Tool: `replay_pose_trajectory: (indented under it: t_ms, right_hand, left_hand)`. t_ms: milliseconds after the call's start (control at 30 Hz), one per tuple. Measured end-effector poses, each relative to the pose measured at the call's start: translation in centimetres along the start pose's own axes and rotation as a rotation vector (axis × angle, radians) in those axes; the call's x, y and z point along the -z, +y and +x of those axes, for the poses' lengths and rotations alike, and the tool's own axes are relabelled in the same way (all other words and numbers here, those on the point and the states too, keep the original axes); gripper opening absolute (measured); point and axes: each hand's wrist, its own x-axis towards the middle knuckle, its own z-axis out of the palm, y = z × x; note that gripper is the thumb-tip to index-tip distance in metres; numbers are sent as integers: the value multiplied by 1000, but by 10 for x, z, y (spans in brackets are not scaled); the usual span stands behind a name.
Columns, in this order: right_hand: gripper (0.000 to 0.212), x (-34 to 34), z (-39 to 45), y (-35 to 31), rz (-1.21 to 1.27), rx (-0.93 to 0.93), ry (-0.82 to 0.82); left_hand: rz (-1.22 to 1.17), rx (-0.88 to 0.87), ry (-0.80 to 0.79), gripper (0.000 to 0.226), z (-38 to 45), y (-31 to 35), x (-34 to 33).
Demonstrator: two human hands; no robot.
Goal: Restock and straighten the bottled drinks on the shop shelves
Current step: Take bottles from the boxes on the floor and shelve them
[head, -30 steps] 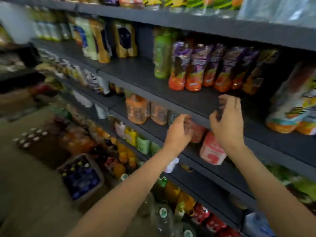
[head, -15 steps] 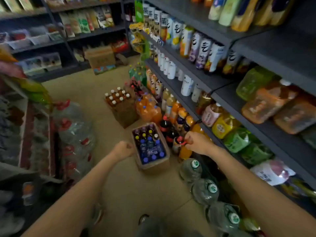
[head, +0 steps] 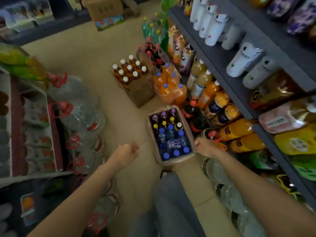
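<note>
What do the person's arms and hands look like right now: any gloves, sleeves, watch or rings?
Both forearms are bare as far up as the view shows: no sleeves in sight. The left hand and right hand wear no gloves. No watch or wristband shows on either wrist. The picture is too blurred to rule out rings.

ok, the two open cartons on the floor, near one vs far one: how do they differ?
The near carton holds bottles with blue, purple and yellow caps; the far carton holds brown bottles, all white-capped.
The near carton lies between the left hand and the right hand; the far carton stands beyond both, beside shrink-wrapped orange bottles.
Shared: both are open-topped cardboard on the floor, bottles upright.
</note>
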Motion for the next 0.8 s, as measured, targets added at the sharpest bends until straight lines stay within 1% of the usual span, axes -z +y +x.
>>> replay_pose_trajectory:
  t_ms: [100,167,233,267,333,433,500,533,600,667,700,800]
  right_hand:
    - [12,-20,72,-7,16,-10,16]
    - [9,-36,120,-10,-5,2,13]
    - [16,-56,172,-11,-17,7,25]
    - [24,-68,200,-9,-11,19,44]
    - [45,-90,257,4,-45,38,128]
    - [47,-113,338,22,-166,18,287]
    - [49,-127,383,35,-188,-29,303]
    - [45,-133,403,42,-209,-36,313]
    - [31,-139,425,51,-240,-19,353]
    - [25,-137,426,52,-243,-5,368]
    - [26,-133,419,49,-244,6,355]
    - [37,-104,374,26,-177,70,389]
  left_hand:
    - [38,16,-47,23,62,-13,0]
    - [63,-3,-81,23,108,-22,-5]
    - [50,-23,-83,23,159,-34,-16]
    - [43,-28,-78,23,185,-40,-24]
    - [47,-30,-68,24,238,-54,-44]
    - [-8,-40,-37,19,306,-75,-82]
    - [-56,-74,-12,16,341,-88,-111]
    - [-63,-90,-11,16,355,-96,-124]
    - [-74,-99,-35,15,370,-110,-144]
    - [-110,-89,-58,17,369,-117,-156]
    - [-123,-79,-69,17,363,-117,-159]
    - [-149,-91,-94,20,339,-101,-146]
